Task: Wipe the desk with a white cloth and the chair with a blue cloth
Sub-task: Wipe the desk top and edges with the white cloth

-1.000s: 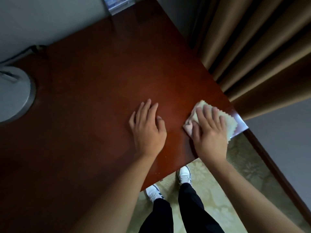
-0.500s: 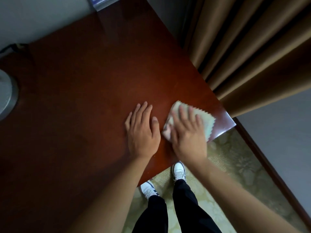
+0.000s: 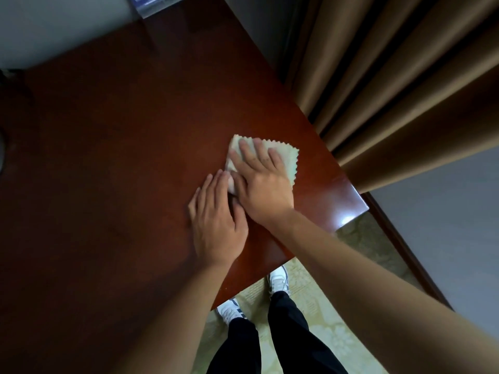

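Flat on the worktop, the right hand presses the white cloth with straight fingers. Just beside it, the left hand rests palm-down, its grip open, holding nothing

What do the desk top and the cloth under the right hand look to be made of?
Desk top: reddish-brown wood or wood veneer with a glossy varnish, judging by the bright glare at its corner. White cloth: thin, soft fabric, probably microfibre, with zigzag-cut edges; it lies flat under the right hand.
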